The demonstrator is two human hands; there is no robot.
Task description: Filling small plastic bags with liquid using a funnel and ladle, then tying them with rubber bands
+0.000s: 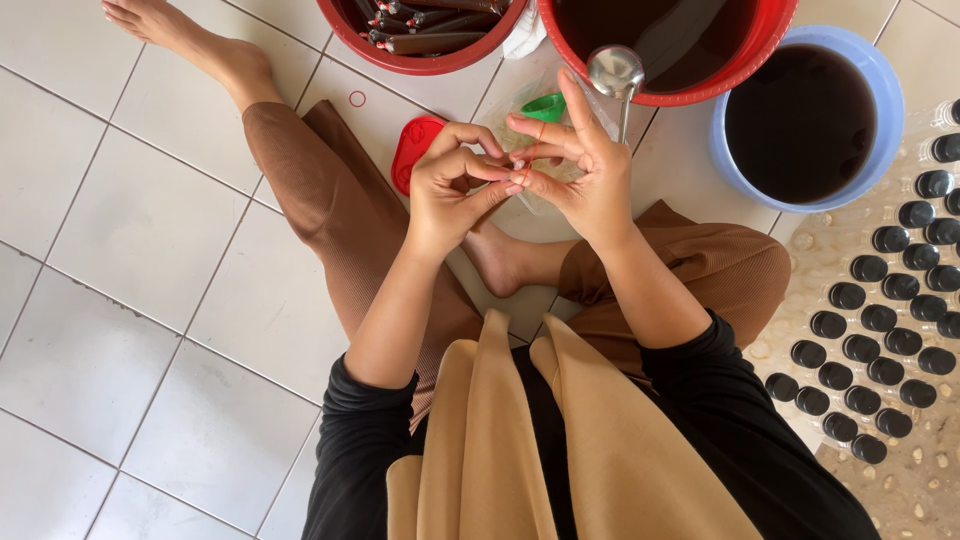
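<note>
The person sits on the tiled floor [150,230], with both hands meeting in front of the body; the left hand [455,190] touches the right hand [580,170]. A small lid [412,150] lies on the floor just left of the left hand. A funnel [545,106] sits just beyond the fingertips. A ladle [615,75] rests against the rim of a large basin [770,30] ahead. A second basin [885,90] stands to its right, and a third basin [400,55] to its left holds filled packets [425,42]. Capped bottles [880,320] stand in rows at the far right.
</note>
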